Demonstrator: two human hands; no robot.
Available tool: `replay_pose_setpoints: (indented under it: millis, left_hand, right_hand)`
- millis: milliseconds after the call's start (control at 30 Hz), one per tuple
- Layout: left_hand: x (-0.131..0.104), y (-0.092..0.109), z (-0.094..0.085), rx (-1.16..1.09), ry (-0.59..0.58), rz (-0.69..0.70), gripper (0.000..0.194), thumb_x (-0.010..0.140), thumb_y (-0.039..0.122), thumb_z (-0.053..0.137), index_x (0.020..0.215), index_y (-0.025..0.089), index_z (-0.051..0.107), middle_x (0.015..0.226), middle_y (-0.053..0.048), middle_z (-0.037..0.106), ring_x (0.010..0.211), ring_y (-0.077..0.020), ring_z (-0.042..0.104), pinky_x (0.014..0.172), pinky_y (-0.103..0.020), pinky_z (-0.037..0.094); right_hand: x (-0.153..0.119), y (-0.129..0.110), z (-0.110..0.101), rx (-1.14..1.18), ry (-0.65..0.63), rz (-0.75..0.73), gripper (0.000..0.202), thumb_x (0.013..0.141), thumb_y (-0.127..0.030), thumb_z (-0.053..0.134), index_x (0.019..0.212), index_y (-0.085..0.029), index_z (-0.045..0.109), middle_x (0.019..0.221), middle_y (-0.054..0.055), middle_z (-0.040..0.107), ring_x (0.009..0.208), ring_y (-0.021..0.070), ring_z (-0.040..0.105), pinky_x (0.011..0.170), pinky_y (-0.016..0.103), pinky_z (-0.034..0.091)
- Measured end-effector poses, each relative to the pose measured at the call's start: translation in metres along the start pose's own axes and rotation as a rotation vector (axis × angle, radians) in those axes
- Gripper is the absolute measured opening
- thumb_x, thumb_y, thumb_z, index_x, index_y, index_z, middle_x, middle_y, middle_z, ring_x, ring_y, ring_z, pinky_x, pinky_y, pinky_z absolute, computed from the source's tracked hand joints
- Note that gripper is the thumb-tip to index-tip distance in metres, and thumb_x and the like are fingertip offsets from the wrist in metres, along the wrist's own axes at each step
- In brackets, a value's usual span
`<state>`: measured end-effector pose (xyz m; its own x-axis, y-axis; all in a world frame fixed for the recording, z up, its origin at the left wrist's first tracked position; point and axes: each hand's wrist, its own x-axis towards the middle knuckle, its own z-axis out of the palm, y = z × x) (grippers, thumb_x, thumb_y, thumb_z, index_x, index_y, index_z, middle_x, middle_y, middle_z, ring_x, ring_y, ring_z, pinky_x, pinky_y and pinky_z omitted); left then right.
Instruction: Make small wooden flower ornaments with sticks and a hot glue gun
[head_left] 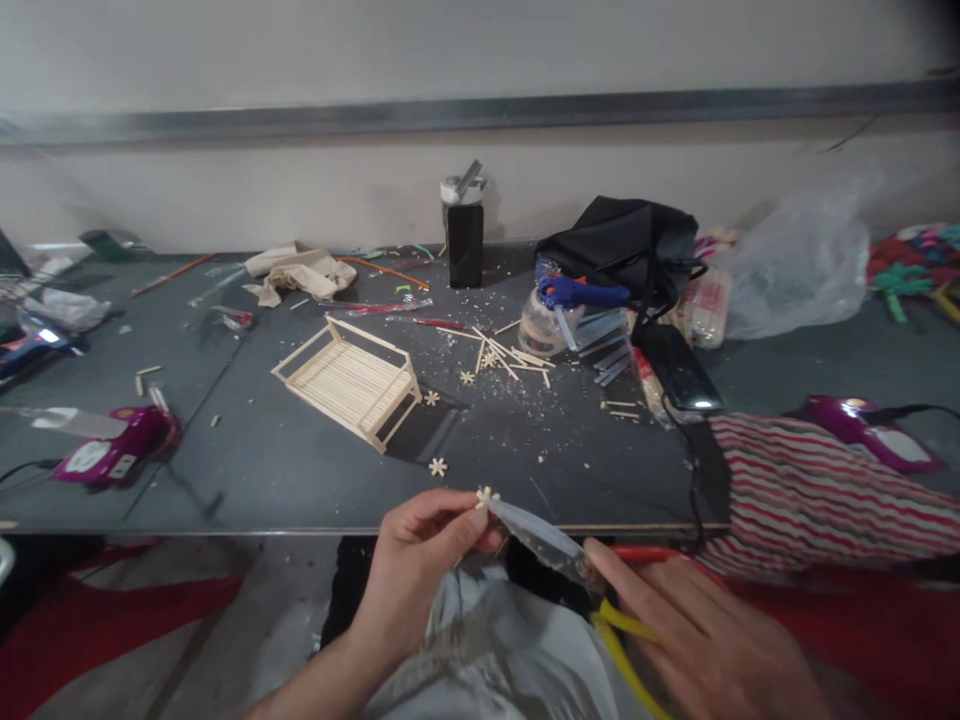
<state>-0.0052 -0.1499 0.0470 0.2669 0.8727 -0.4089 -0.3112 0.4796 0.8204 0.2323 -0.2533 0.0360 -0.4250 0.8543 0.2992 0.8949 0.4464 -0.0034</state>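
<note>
My left hand (439, 540) pinches a small star-shaped wooden piece (487, 496) between thumb and fingertips, just past the table's front edge. My right hand (697, 630) is wrapped round the yellow handles of scissors (544, 538). The scissors' blade tips reach the star in my left hand; whether they bite into it is too small to tell. Beyond my hands lie similar stars, one of them a loose star (438, 467). A small frame built of thin wooden sticks (349, 380) stands tilted on the table to the left.
Loose sticks (517, 355) and crumbs are scattered mid-table. A blue glue gun (581, 292) rests on a clear container (541, 325). Behind stand a phone (466, 245) and a bottle (452, 190). A black bag (622, 240), striped cloth (825, 490) and purple device (116, 447) lie around.
</note>
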Motion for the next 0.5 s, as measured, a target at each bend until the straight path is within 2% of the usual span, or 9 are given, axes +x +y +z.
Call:
replay_pose_setpoints:
  millis: [167, 267, 367, 500]
  left_hand:
    - [-0.001, 0.004, 0.003, -0.075, -0.032, -0.057, 0.015, 0.071, 0.028, 0.081, 0.076, 0.015, 0.075, 0.07, -0.004, 0.074, 0.06, -0.0119, 0.067, 0.062, -0.021, 0.053]
    - [0.0, 0.006, 0.004, -0.14, -0.018, -0.075, 0.014, 0.07, 0.027, 0.081, 0.075, 0.015, 0.075, 0.072, -0.004, 0.074, 0.06, -0.0128, 0.067, 0.062, -0.022, 0.054]
    - [0.002, 0.008, 0.005, -0.175, -0.029, -0.095, 0.012, 0.071, 0.024, 0.08, 0.076, 0.014, 0.074, 0.073, -0.005, 0.074, 0.06, -0.0128, 0.066, 0.063, -0.023, 0.053]
    - [0.003, 0.006, 0.006, -0.208, -0.029, -0.113, 0.011, 0.072, 0.022, 0.079, 0.077, 0.014, 0.073, 0.074, -0.005, 0.073, 0.06, -0.0124, 0.066, 0.063, -0.023, 0.053]
  right_hand:
    - [0.011, -0.007, 0.002, 0.213, 0.075, 0.189, 0.031, 0.096, -0.022, 0.039, 0.124, -0.022, 0.053, 0.085, 0.002, 0.073, 0.072, 0.0139, 0.072, 0.061, 0.019, 0.055]
    - [0.014, -0.01, 0.003, 0.274, 0.117, 0.286, 0.031, 0.095, -0.024, 0.044, 0.125, -0.023, 0.052, 0.097, 0.005, 0.074, 0.081, 0.0144, 0.073, 0.067, 0.018, 0.057]
    - [0.012, -0.011, 0.004, 0.293, 0.121, 0.291, 0.033, 0.094, -0.026, 0.046, 0.126, -0.022, 0.052, 0.095, 0.005, 0.072, 0.079, 0.015, 0.071, 0.068, 0.019, 0.057]
    - [0.009, -0.012, 0.008, 0.239, 0.116, 0.215, 0.036, 0.093, -0.019, 0.046, 0.128, -0.021, 0.054, 0.088, 0.004, 0.068, 0.078, 0.0161, 0.068, 0.069, 0.023, 0.055]
